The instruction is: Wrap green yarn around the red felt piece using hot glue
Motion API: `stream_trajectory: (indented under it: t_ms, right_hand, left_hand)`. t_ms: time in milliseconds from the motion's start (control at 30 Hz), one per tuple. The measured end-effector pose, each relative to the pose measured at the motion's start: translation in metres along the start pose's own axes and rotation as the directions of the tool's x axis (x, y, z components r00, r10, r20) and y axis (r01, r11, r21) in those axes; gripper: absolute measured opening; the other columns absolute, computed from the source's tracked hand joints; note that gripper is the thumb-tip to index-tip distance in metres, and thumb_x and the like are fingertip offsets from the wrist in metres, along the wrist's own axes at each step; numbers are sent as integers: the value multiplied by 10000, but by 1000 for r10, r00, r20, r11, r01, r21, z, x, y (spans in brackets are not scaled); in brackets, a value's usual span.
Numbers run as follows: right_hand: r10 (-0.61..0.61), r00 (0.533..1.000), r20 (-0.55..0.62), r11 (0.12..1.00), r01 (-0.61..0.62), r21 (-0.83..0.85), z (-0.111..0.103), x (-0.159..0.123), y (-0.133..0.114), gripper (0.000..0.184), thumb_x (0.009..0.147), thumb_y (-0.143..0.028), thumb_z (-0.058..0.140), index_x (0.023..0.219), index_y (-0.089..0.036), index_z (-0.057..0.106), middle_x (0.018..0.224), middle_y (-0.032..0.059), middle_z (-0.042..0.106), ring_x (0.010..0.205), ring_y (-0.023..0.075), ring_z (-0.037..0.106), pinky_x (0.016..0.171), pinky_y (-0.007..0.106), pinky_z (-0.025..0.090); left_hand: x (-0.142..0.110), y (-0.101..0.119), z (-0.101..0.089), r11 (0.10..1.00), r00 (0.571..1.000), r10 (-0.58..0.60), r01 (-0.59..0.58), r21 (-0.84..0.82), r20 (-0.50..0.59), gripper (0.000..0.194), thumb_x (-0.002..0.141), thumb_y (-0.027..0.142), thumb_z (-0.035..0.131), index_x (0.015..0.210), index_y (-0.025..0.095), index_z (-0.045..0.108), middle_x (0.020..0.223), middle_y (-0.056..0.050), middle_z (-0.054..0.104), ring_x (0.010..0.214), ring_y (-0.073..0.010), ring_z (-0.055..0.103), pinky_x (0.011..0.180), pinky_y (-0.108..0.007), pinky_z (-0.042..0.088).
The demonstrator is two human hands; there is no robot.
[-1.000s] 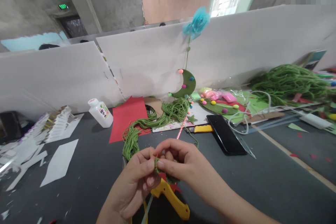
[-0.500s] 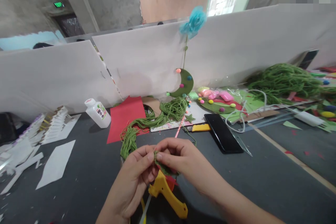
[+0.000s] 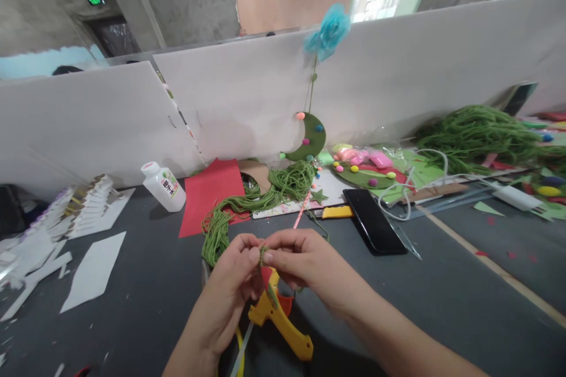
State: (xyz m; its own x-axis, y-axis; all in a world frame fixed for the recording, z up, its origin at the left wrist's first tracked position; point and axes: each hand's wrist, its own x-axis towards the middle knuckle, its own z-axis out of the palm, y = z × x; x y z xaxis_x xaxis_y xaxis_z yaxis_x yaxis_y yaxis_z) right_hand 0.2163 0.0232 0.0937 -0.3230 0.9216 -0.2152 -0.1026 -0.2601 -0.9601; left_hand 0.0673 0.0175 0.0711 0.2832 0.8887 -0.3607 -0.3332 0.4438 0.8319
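Observation:
My left hand (image 3: pixel 236 271) and my right hand (image 3: pixel 305 262) meet fingertip to fingertip at the front of the table. Pinched between both is a short piece of green yarn (image 3: pixel 262 256), mostly covered by the fingers. A bit of red shows just under it; I cannot tell whether the two are joined. Right below my hands lies a yellow glue gun (image 3: pixel 283 324) with a red trigger and a pale glue stick (image 3: pixel 242 353) at its back. Behind them a pink-and-white striped stick (image 3: pixel 302 212) points away, and a hank of green yarn (image 3: pixel 216 235) trails to the left.
A white bottle (image 3: pixel 163 187) stands beside red felt (image 3: pixel 210 197) at back left. White foam scraps (image 3: pixel 95 271) lie at left. A phone (image 3: pixel 374 224) and a yellow cutter (image 3: pixel 337 212) are at right. A felt crescent (image 3: pixel 312 138) leans against the white partition (image 3: pixel 247 94).
My fingers have shifted slightly on the green yarn, and the dark green part under my right hand is now less visible. The whole view has tilted a little.

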Motion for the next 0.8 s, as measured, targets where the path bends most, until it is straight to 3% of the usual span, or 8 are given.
stream_trajectory:
  t_ms: [133, 300, 367, 467, 533, 800]
  right_hand:
    - [-25, 999, -39, 1000, 25, 3, -3, 2, 2, 104, 709, -263, 673, 671, -173, 636, 463, -95, 406, 423, 54, 273, 413, 211, 164]
    - [2, 997, -79, 999, 2, 53, 0, 2, 3, 123, 703, -277, 704, 738, -167, 662, 526, -71, 474, 455, 54, 306, 428, 200, 174]
    - [3, 996, -89, 997, 5, 79, 1, 2, 3, 141, 702, -284, 711, 762, -162, 672, 524, -75, 468, 448, 50, 278, 425, 201, 160]
    - [-7, 996, -91, 997, 14, 71, 3, 2, 4, 147, 720, -284, 701, 795, -158, 691, 496, -92, 415, 438, 48, 245, 420, 205, 141]
    - [0, 996, -85, 998, 5, 61, 3, 3, 6, 171, 734, -297, 697, 832, -157, 697, 495, -95, 398, 438, 49, 251, 421, 204, 144]
    - [-70, 990, -125, 997, 72, 13, 2, 6, 9, 184, 711, -317, 709, 789, -169, 632, 483, -111, 356, 429, 55, 235, 426, 212, 139]
  left_hand:
    - [4, -3, 1, 982, 987, 161, -157, 102, -28, 344, 744, 472, 733, 846, 202, 546, 699, 64, 525, 514, -65, 431, 503, -201, 343]
    - [4, -2, 3, 962, 962, 251, -235, 140, -108, 314, 734, 395, 756, 683, 198, 517, 608, 82, 460, 460, -64, 321, 453, -201, 245]
    - [2, -2, 5, 911, 914, 372, -326, 254, -161, 281, 742, 363, 745, 637, 196, 545, 586, 65, 443, 512, -95, 368, 486, -209, 280]
    - [0, -1, 9, 758, 781, 596, -469, 452, -189, 233, 741, 282, 727, 583, 201, 576, 685, 9, 514, 680, -156, 479, 621, -235, 369]
    - [-2, 0, 11, 705, 736, 648, -484, 518, -194, 215, 750, 250, 707, 575, 210, 589, 702, 1, 526, 705, -173, 493, 643, -248, 373]
    - [-16, 5, 16, 689, 768, 629, -477, 546, -123, 174, 795, 244, 652, 626, 207, 661, 684, -14, 611, 691, -181, 549, 650, -253, 412]
